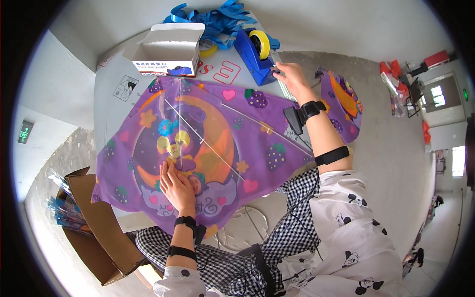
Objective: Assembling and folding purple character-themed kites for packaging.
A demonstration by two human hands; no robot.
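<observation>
A purple kite (198, 114), printed with a cartoon animal on an orange moon, is spread over the table. Thin white rods (225, 164) run across its fabric. My left hand (176, 185) lies on the lower middle of the kite, fingers stretched out and palm down. At the far right of the table, my right hand (293, 79) is at the front end of a blue tape dispenser (253, 62). Its thumb and forefinger are closed near the cutting edge; whatever they pinch is too small to make out. A yellow-rimmed tape roll (261, 44) sits in the dispenser.
Behind the kite stands an open white carton (168, 49), with blue ribbon strips (213, 22) heaped beyond it. Another purple printed piece (341, 106) hangs off the table's right side. On the floor at left, a brown cardboard box (94, 222) stands beside plastic-wrapped packs (69, 213).
</observation>
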